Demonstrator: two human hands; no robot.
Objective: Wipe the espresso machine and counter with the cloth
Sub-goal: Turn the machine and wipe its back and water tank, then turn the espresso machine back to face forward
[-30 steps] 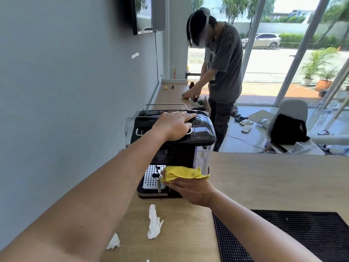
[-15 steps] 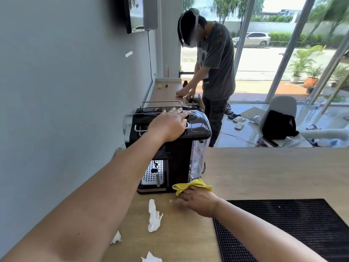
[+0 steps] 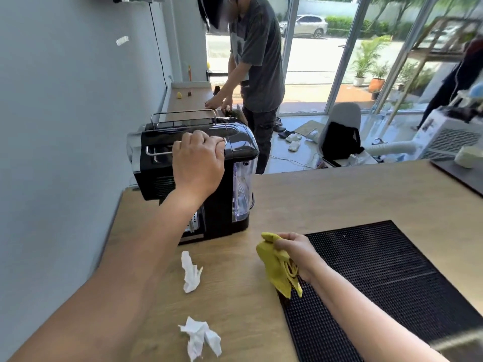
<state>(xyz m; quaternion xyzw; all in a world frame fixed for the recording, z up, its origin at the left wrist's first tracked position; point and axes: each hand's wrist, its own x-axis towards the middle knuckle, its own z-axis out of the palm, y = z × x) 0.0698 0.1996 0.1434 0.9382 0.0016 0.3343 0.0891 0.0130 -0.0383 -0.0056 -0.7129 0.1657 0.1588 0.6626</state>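
Note:
A black espresso machine point(image 3: 235, 145) with a clear water tank stands at the left end of the wooden counter point(image 3: 339, 194), against the grey wall. My left hand point(image 3: 198, 163) rests on its top front edge, fingers curled over a chrome bar. My right hand point(image 3: 295, 253) holds a bunched yellow cloth point(image 3: 277, 267) lifted just above the counter, to the right of the machine and at the near left corner of the black mat. The cloth hangs down from my fingers.
Two crumpled white tissues point(image 3: 192, 273) point(image 3: 201, 337) lie on the counter in front of the machine. A black rubber mat point(image 3: 392, 278) covers the right near part. A dark tray point(image 3: 460, 173) sits far right. Another person point(image 3: 258, 64) works at a counter behind the machine.
My right hand pulled the yellow cloth away from the machine's drip tray, down to the counter, then right and up toward the mat. My left hand stayed on the machine's top.

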